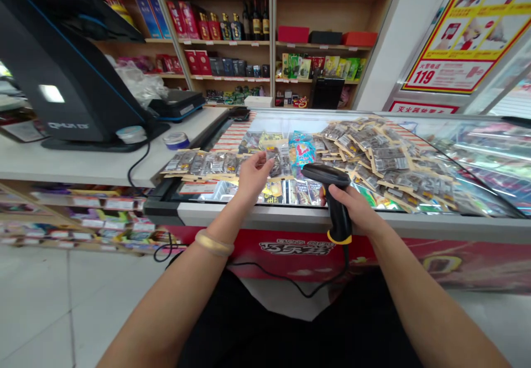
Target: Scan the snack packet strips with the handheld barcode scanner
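Observation:
My right hand (352, 205) is wrapped round the handle of a black and yellow barcode scanner (339, 213), its head pointing left above the freezer's front edge. Over the glass, my left hand (255, 174) has its fingers bent at a small clear packet (272, 157); whether it grips the packet cannot be made out. Left of that hand, similar packets (203, 163) lie in an overlapping row. A large loose heap of brown packets (385, 157) covers the glass on the right. Between them sits a blue snack bag (302, 149).
A black register stand (91, 97) and a round tub (176, 140) are on the left counter (83, 163). The scanner's cable (290, 282) loops in front of the red freezer (298, 213). Stocked shelves (215, 43) stand behind.

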